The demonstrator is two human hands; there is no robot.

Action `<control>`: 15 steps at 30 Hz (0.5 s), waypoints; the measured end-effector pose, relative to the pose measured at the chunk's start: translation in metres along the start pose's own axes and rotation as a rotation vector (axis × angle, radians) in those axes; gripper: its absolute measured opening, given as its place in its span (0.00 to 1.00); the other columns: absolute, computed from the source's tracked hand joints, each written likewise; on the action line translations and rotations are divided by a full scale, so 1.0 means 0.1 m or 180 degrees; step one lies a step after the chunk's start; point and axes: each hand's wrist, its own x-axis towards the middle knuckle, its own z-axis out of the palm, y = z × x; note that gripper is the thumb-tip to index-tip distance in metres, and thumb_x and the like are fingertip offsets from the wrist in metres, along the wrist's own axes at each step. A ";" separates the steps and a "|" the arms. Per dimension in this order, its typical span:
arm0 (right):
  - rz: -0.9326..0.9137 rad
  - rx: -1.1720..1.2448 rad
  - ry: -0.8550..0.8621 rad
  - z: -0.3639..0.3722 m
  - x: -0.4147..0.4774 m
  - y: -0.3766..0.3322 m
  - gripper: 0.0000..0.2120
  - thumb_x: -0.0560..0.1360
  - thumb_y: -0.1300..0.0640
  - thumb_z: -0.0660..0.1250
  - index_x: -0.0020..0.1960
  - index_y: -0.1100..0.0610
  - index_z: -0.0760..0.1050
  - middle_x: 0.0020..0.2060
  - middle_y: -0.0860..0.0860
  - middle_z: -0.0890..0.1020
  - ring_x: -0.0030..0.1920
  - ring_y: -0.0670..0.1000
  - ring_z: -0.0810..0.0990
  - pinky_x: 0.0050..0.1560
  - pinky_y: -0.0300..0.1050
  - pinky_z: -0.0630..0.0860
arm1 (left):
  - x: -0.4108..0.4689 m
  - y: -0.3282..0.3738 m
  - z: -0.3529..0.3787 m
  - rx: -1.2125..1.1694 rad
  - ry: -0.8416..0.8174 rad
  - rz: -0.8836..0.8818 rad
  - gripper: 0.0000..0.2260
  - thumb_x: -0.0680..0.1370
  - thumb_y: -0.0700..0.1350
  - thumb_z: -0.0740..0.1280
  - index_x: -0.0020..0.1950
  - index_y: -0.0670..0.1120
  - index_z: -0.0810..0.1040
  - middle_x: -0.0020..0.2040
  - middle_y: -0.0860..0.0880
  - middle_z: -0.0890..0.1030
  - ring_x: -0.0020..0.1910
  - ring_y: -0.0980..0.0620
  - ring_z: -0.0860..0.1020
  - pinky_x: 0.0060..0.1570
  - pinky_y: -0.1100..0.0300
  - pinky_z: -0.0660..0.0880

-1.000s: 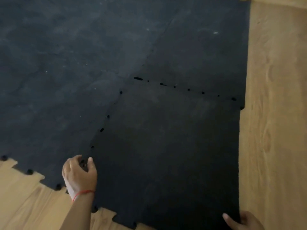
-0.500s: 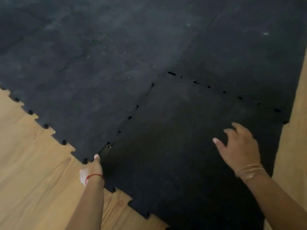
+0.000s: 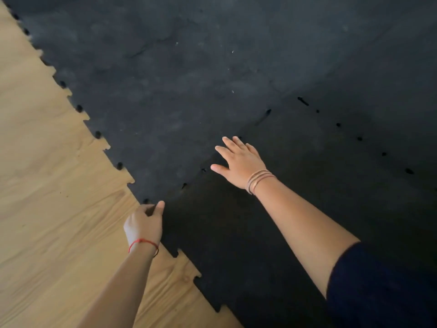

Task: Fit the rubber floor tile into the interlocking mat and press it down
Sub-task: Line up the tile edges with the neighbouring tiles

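Wooden floor (image 3: 47, 209) borders the interlocking mat (image 3: 189, 67); the rubber tile (image 3: 283, 233) corner is pinched by the left hand (image 3: 144, 226) for alignment, while the right hand (image 3: 238, 162), flat and empty, is spread at the seam.

Pale wood-grain floor (image 3: 47, 209) spreads out bare on the left. Soft, even light falls on it. The grain runs in long streaks.

left hand (image 3: 144, 223) fingers curled, pinching; right hand (image 3: 238, 162) flat, fingers spread.
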 end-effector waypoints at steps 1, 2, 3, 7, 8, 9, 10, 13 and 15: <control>-0.0010 -0.0055 0.0004 0.04 0.01 0.06 0.27 0.78 0.41 0.52 0.74 0.49 0.55 0.76 0.51 0.57 0.76 0.52 0.50 0.73 0.52 0.51 | -0.06 -0.02 0.00 -0.0011 0.0020 0.0055 0.16 0.76 0.50 0.64 0.58 0.40 0.76 0.52 0.39 0.80 0.56 0.39 0.75 0.56 0.51 0.69; -0.0025 -0.0115 0.0068 0.08 0.01 0.10 0.26 0.78 0.41 0.52 0.74 0.48 0.56 0.74 0.51 0.61 0.76 0.52 0.52 0.73 0.53 0.52 | -0.12 -0.03 0.00 -0.0057 0.0068 0.0049 0.18 0.76 0.49 0.65 0.62 0.40 0.73 0.54 0.41 0.79 0.57 0.40 0.75 0.57 0.51 0.69; -0.0045 -0.0186 0.0137 0.09 -0.01 0.12 0.26 0.78 0.41 0.52 0.74 0.48 0.56 0.73 0.50 0.64 0.76 0.52 0.53 0.73 0.53 0.53 | -0.18 -0.03 0.00 -0.0171 0.0162 -0.0024 0.20 0.75 0.47 0.67 0.64 0.41 0.71 0.52 0.42 0.78 0.57 0.41 0.75 0.56 0.52 0.69; -0.0049 -0.0446 0.0274 0.10 -0.02 0.11 0.25 0.78 0.41 0.51 0.73 0.47 0.56 0.71 0.50 0.67 0.75 0.52 0.56 0.73 0.54 0.55 | -0.18 0.00 -0.05 -0.0627 0.0519 -0.0103 0.12 0.71 0.42 0.72 0.52 0.41 0.77 0.42 0.48 0.77 0.41 0.51 0.80 0.43 0.60 0.72; -0.0001 -0.0471 0.0322 0.10 -0.02 0.14 0.26 0.78 0.41 0.50 0.74 0.46 0.56 0.71 0.50 0.67 0.75 0.52 0.56 0.73 0.54 0.55 | -0.13 0.04 -0.06 -0.0603 0.0462 -0.0016 0.10 0.70 0.41 0.72 0.50 0.42 0.77 0.40 0.48 0.77 0.35 0.58 0.78 0.38 0.63 0.70; 0.0050 -0.0480 0.0377 0.10 -0.02 0.16 0.26 0.78 0.41 0.50 0.74 0.46 0.55 0.72 0.50 0.66 0.75 0.52 0.56 0.73 0.54 0.55 | -0.08 0.08 -0.06 -0.0555 0.0376 0.0055 0.10 0.70 0.41 0.72 0.49 0.42 0.77 0.38 0.48 0.77 0.31 0.61 0.76 0.37 0.64 0.68; 0.0093 -0.0482 0.0412 0.11 -0.01 0.19 0.26 0.78 0.41 0.50 0.74 0.46 0.55 0.72 0.50 0.66 0.75 0.52 0.55 0.73 0.54 0.55 | -0.04 0.11 -0.04 -0.0476 0.0288 0.0102 0.10 0.70 0.41 0.72 0.49 0.41 0.77 0.39 0.48 0.77 0.32 0.59 0.75 0.39 0.63 0.68; 0.0136 -0.0460 0.0387 0.15 -0.01 0.21 0.26 0.78 0.42 0.51 0.74 0.47 0.55 0.71 0.52 0.67 0.75 0.53 0.56 0.73 0.53 0.57 | 0.03 0.08 0.05 -0.0410 0.0168 0.0014 0.10 0.71 0.41 0.72 0.49 0.40 0.77 0.41 0.45 0.77 0.42 0.47 0.75 0.47 0.57 0.71; 0.0118 -0.0371 0.0412 0.16 0.00 0.18 0.25 0.79 0.44 0.52 0.74 0.48 0.56 0.71 0.53 0.67 0.75 0.54 0.56 0.73 0.53 0.56 | 0.02 0.03 0.06 -0.0730 0.0102 -0.0106 0.09 0.71 0.41 0.71 0.48 0.43 0.75 0.41 0.46 0.77 0.43 0.47 0.75 0.46 0.57 0.71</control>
